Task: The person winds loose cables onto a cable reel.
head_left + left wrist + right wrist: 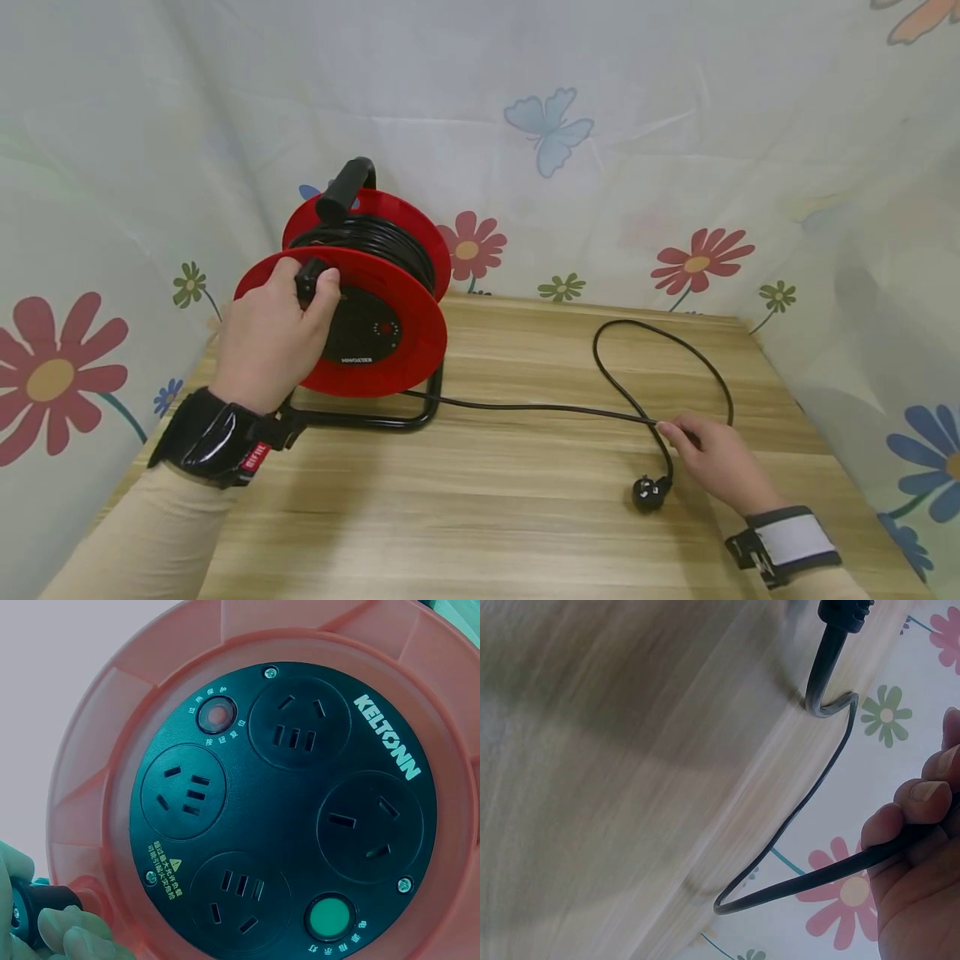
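A red cable reel (427, 333) with black cable wound on its drum stands at the left of the table on a black tube frame (360, 419). My left hand (273, 337) grips the black crank knob (309, 279) on the reel's near face. In the left wrist view that face carries a black socket panel (247, 802), and fingers curl round the knob (45, 904). From the reel's underside the black cable (517, 407) runs right to my right hand (716, 458), which pinches it between thumb and fingers. Past the hand the cable loops back to a plug (648, 493) beside it.
The wood-grain table (480, 517) lies under everything. A flower-printed cloth (465, 83) rises behind it and along both sides. The reel's black carrying handle (347, 187) sticks up at the top.
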Demonstrator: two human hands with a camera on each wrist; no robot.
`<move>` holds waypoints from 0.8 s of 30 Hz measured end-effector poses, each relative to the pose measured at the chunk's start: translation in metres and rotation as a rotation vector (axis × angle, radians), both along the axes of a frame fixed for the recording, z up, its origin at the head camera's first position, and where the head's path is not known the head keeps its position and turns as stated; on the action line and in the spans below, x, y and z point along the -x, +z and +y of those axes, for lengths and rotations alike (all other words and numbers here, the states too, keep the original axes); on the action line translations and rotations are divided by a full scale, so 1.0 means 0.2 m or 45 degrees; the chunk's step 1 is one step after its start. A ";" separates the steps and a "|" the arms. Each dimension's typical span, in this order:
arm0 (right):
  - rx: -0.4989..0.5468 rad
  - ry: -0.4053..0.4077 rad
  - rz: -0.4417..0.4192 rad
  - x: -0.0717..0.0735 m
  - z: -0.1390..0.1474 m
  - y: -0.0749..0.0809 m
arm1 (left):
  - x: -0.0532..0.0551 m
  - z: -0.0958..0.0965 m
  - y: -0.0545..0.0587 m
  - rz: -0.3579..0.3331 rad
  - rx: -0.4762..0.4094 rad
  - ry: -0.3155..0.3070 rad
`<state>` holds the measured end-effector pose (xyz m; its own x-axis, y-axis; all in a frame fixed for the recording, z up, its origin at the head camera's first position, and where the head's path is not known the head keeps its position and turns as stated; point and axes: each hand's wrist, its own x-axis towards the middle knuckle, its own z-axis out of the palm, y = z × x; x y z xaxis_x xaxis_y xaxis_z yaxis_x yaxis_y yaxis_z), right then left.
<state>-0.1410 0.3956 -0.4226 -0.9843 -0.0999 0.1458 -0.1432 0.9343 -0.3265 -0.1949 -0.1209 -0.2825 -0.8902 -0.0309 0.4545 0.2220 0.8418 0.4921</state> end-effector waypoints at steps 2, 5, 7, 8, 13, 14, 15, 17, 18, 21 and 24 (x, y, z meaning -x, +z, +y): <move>0.010 -0.010 -0.016 0.00 0.00 0.00 | 0.00 0.00 0.00 0.002 0.007 0.002; 0.013 -0.015 -0.018 0.00 -0.01 0.00 | 0.00 0.00 0.00 -0.005 0.014 0.000; 0.016 -0.016 -0.026 0.00 -0.01 -0.01 | 0.00 0.00 0.00 -0.013 0.020 -0.001; 0.015 -0.016 -0.026 0.00 -0.01 -0.01 | 0.00 0.01 0.00 -0.018 0.022 -0.003; 0.010 -0.011 -0.013 0.01 -0.01 -0.02 | 0.00 0.02 0.00 -0.022 0.030 -0.010; 0.007 -0.011 -0.007 0.01 -0.02 -0.02 | 0.00 0.02 0.00 -0.021 0.031 -0.011; 0.006 -0.012 -0.008 0.01 -0.02 -0.02 | 0.00 0.02 0.00 -0.020 0.030 -0.013; 0.004 -0.016 -0.015 0.01 -0.02 -0.02 | 0.00 0.02 0.00 -0.019 0.030 -0.015; 0.002 -0.018 -0.019 0.01 -0.02 -0.02 | 0.00 0.02 0.00 -0.019 0.031 -0.016; 0.001 -0.022 -0.035 0.01 -0.03 -0.02 | 0.00 0.03 0.00 -0.016 0.030 -0.020; -0.002 -0.019 -0.038 0.01 -0.03 -0.02 | 0.00 0.03 0.00 -0.012 0.031 -0.027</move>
